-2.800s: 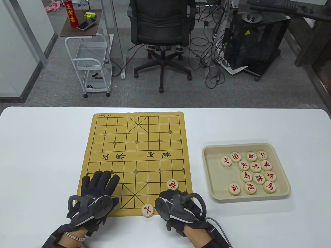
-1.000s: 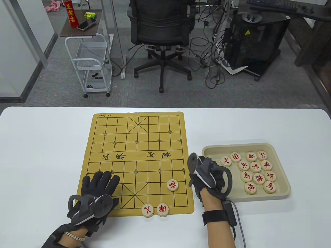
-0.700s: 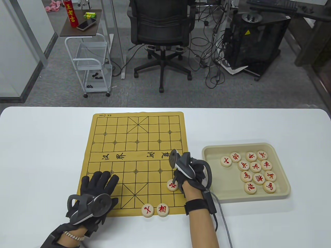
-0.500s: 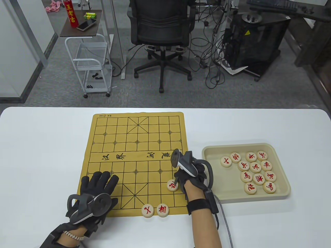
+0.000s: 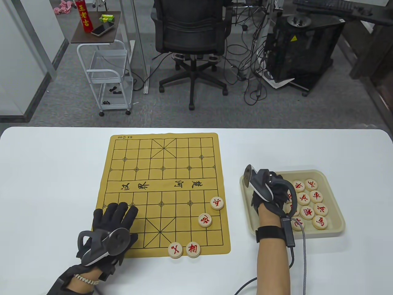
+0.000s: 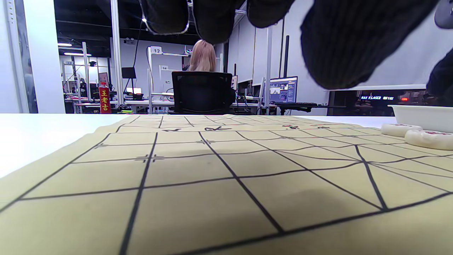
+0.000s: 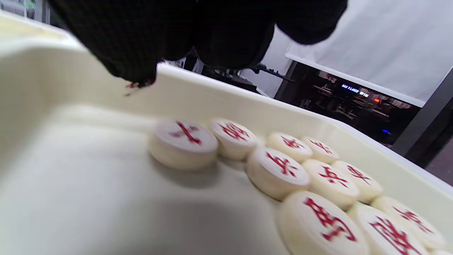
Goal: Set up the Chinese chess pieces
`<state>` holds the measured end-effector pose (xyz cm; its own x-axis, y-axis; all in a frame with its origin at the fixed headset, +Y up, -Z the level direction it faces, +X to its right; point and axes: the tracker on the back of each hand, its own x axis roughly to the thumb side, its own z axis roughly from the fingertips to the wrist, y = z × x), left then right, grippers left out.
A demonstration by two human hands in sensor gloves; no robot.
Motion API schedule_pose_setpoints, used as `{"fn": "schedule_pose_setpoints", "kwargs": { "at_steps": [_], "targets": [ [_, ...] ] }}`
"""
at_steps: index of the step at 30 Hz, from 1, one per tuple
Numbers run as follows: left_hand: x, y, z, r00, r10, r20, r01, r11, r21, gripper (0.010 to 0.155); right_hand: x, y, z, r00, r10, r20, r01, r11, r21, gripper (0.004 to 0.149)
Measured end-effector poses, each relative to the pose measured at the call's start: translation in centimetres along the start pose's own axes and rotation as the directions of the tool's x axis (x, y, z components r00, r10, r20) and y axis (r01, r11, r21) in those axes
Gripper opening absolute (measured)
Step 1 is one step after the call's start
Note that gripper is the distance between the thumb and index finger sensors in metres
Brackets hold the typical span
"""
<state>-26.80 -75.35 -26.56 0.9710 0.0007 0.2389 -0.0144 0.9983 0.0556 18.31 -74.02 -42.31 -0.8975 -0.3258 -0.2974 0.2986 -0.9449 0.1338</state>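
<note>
Spreading across the white table (image 5: 46,172), the mustard-yellow fabric chess board with black grid lines (image 5: 162,172) carries only four round pale wooden pieces with red characters: a pair side by side on its near edge (image 5: 175,250) (image 5: 193,249), one a little farther in on the right (image 5: 204,220), and one at the rightmost file beyond it (image 5: 216,203). Just right of the board sits the cream rectangular plastic tray (image 5: 333,196), where the remaining red-lettered discs (image 7: 276,171) lie bunched toward its right side, face up and touching one another. The right hand (image 5: 271,196) is over the tray's left part, fingers hanging above the nearest disc (image 7: 183,142); the wrist view shows fingertips clear of the pieces, but whether they hold anything I cannot tell. The left hand (image 5: 112,226) lies flat with fingers spread on the board's near left corner, pinning the cloth. The step in hand looks like fetching the next piece; that calls for lowering onto one disc, pinching its rim without nudging neighbours, then carrying it to its proper intersection
</note>
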Motion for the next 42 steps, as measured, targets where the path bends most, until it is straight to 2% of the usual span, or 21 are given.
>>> {"fn": "schedule_pose_setpoints", "kwargs": {
  "at_steps": [7,12,16,22,27,30,36,40,42],
  "targets": [
    [-0.6,0.0,0.2,0.999,0.019,-0.029,-0.019,1.0,-0.006,0.088,0.7,2.6,-1.4,0.999,0.04,0.027,-0.042,0.995,0.095,0.057],
    [-0.8,0.1,0.1,0.999,0.027,-0.034,-0.028,1.0,-0.014,0.088,0.9,2.8,-1.3,0.997,0.073,0.038,-0.074,0.996,0.045,0.058],
    [-1.0,0.2,0.1,0.998,0.04,-0.042,-0.04,0.999,-0.007,0.088,0.9,2.8,-1.5,0.997,0.035,0.072,-0.041,0.996,0.084,0.049],
    [-1.0,0.0,-0.1,0.999,0.034,-0.042,-0.035,0.999,-0.025,0.088,0.3,2.8,-2.3,0.996,-0.035,0.086,0.017,0.981,0.195,0.054],
    [-1.0,0.0,-0.1,0.999,0.03,-0.041,-0.031,0.999,-0.029,0.088,0.3,2.5,-2.2,0.995,-0.014,0.097,-0.006,0.979,0.204,0.055],
    [-1.0,0.0,-0.1,0.999,0.033,-0.04,-0.034,0.999,-0.027,0.088,0.2,2.5,-2.0,0.994,-0.002,0.114,-0.016,0.987,0.157,0.057],
    [-0.8,-0.2,0.0,0.999,0.029,-0.023,-0.029,0.999,-0.023,0.088,-0.9,1.9,0.0,0.995,-0.012,0.096,0.013,1.0,-0.005,0.065],
    [-0.7,-0.2,0.0,1.0,0.027,-0.013,-0.027,0.999,-0.021,0.088,-0.9,-0.9,2.9,0.984,-0.1,0.15,0.122,0.981,-0.15,0.068],
    [-0.6,-0.2,0.1,1.0,0.023,-0.007,-0.023,1.0,-0.018,0.088,-0.2,-3.1,5.7,0.955,-0.18,0.235,0.233,0.947,-0.223,0.069]
  ]
}}
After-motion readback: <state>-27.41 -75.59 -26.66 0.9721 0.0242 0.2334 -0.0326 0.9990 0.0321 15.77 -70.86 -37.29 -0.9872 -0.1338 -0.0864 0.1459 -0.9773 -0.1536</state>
